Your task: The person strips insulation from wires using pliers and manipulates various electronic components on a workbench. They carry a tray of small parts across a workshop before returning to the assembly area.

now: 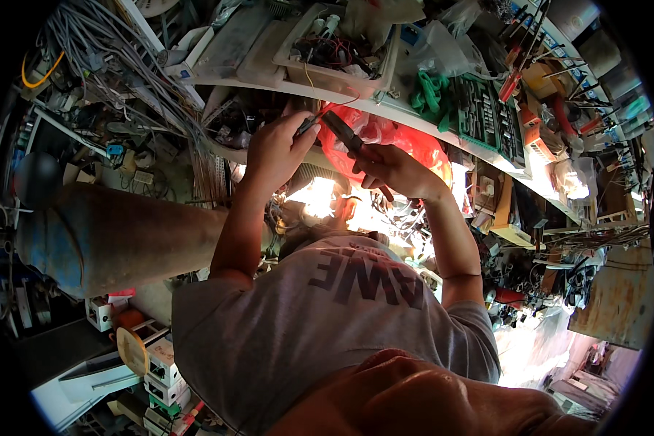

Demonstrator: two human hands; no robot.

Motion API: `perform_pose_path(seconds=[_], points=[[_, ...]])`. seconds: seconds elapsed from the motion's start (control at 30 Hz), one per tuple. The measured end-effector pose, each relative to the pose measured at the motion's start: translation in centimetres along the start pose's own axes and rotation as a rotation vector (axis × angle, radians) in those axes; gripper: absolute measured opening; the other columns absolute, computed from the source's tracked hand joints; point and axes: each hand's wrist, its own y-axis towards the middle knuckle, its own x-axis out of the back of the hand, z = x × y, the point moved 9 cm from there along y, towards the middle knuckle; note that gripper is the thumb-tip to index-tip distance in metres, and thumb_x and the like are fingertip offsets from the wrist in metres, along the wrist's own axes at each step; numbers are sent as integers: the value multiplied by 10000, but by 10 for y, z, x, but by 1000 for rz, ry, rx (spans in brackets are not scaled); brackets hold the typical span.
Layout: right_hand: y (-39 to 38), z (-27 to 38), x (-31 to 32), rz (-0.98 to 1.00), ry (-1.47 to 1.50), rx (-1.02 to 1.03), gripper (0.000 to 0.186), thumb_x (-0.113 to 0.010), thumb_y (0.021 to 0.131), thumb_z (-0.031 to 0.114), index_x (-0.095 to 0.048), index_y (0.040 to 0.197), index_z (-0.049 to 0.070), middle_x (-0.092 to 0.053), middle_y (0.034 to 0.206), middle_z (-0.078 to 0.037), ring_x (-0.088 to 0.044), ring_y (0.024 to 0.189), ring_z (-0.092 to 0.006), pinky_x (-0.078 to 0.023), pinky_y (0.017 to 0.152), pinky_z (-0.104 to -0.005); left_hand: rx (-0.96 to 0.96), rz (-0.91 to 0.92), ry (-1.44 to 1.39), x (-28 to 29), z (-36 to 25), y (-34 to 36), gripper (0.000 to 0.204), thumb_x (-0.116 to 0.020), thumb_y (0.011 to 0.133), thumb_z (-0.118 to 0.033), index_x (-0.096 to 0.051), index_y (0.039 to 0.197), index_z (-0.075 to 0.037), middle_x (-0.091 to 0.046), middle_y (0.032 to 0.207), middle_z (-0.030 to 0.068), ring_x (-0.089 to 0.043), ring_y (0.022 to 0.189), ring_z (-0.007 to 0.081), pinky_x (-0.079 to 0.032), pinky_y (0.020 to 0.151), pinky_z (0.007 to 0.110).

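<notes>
My right hand (402, 171) is closed around a pair of pliers (341, 131), whose broad dark jaws point up and left. Thin red wire (329, 115) runs close by the jaw tips; whether they grip it I cannot tell. Between the thumb and fingers of my left hand (277, 149) sits a small dark part (307, 126), too small to name, with thin wire leading up from it. Both hands are held close together just in front of the bench edge. Behind the pliers hangs a red plastic bag (385, 138).
On the bench (261, 89) stands a plastic bin (386, 71) of wires and parts. Right of it lie green gloves (432, 98) and a green socket set case (487, 120). Grey cables (112, 62) pile up at left, above a large rusty cylinder (123, 236).
</notes>
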Motion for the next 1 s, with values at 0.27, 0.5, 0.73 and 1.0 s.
perform_pose_path(seconds=[0.27, 0.5, 0.73, 1.0], points=[[-11, 30, -8, -7, -370, 277, 305, -543, 966, 256, -559, 1065, -32, -602, 799, -57, -598, 724, -101, -495, 620, -265, -40, 0, 94, -1, -10, -7, 272, -642, 876, -244, -636, 1045, -30, -655, 858, 163, -625, 692, 315, -476, 614, 359], [-15, 30, -3, -73, -439, 278, 252, -529, 962, 244, -580, 1039, 9, -572, 769, -41, -582, 740, -105, -456, 643, -284, -67, 19, 139, -5, -12, -10, 284, -640, 878, -261, -641, 1041, -28, -658, 879, 167, -640, 758, 337, -491, 651, 377], [-35, 31, 8, -157, -582, 6, 269, -505, 947, 266, -576, 1018, 17, -584, 778, -161, -565, 724, -316, -448, 705, -390, -137, 197, 247, -23, -21, -9, 267, -608, 891, -302, -655, 1012, -68, -662, 802, 138, -639, 715, 332, -488, 626, 394], [-94, 59, 1, -67, -516, -37, 195, -531, 934, 205, -484, 972, 19, -514, 745, -116, -497, 663, -274, -428, 667, -381, -480, 417, 321, -32, -80, -21, 232, -577, 833, -258, -639, 831, -34, -635, 637, 136, -636, 597, 316, -493, 559, 438]])
